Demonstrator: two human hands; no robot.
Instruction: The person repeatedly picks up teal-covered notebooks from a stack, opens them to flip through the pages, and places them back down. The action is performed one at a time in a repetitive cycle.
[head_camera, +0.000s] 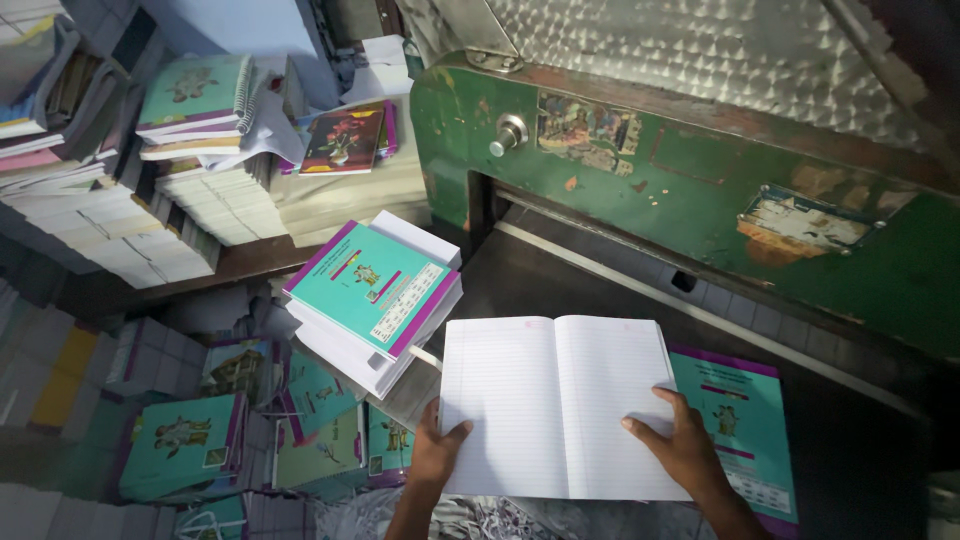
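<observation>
Two hands hold an open lined notebook flat on the dark bed of a green cutting machine.

Many teal-covered notebooks (185, 445) lie scattered low on the left, with taller stacks (195, 110) on shelves above them. Next, a neat pile of the same notebooks (375, 290) sits at the bed's left corner, close enough to reach. The left hand (435, 455) grips the bottom left edge of the open notebook (555, 405), thumb on the page, while the right hand (685, 450) presses spread fingers on the right page, apparently keeping the spread from closing. Under its right side lies another teal notebook (745, 425). Behind runs the machine's green housing (700, 190).
</observation>
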